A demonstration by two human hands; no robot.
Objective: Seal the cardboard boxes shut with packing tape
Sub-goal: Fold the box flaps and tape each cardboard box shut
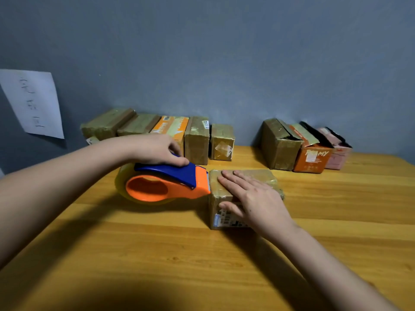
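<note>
- Wooden table (157,254) against a grey-blue wall (224,52); paper sheet (31,102) upper left.
- Box (247,178) at frame centre — right hand (258,198) flat on it, fingers straight.
- Left hand (157,151) grips tape dispenser (168,185), its blade at the box's left edge.
- Risk: a skewed pull could wrinkle the tape.
- More boxes (197,140) line the back.
</note>
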